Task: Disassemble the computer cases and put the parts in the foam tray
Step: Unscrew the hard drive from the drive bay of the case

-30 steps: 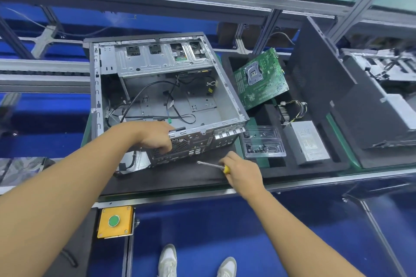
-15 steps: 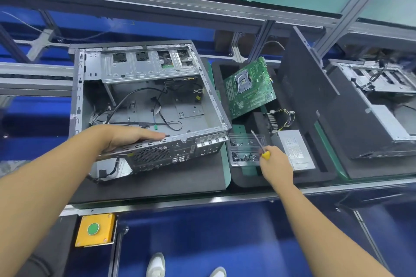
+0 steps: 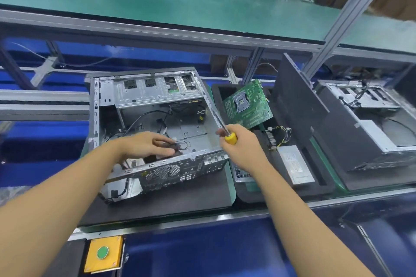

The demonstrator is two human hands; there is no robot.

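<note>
An open grey computer case (image 3: pixel 148 96) lies on a black mat, with loose black cables inside. My left hand (image 3: pixel 146 145) reaches into the case near its rear panel, fingers relaxed around the cables; whether it holds one I cannot tell. My right hand (image 3: pixel 242 146) grips a yellow-handled screwdriver (image 3: pixel 229 136) over the case's right rear corner, its shaft pointing up and away. To the right, the black foam tray (image 3: pixel 247 193) holds a tilted green motherboard (image 3: pixel 247 104), a grey power supply (image 3: pixel 295 164) with coloured wires, and a small clear box partly hidden under my right wrist.
A second opened case (image 3: pixel 369 117) sits at far right behind an upright black side panel (image 3: pixel 299 101). A yellow box with a green button (image 3: pixel 103 253) hangs at the bench's front edge. Aluminium frame posts and a green shelf (image 3: pixel 157 0) stand behind.
My right hand brought the screwdriver from the foam tray back up to the case's right rear corner. My left hand moved off the rear rim into the case among the cables.
</note>
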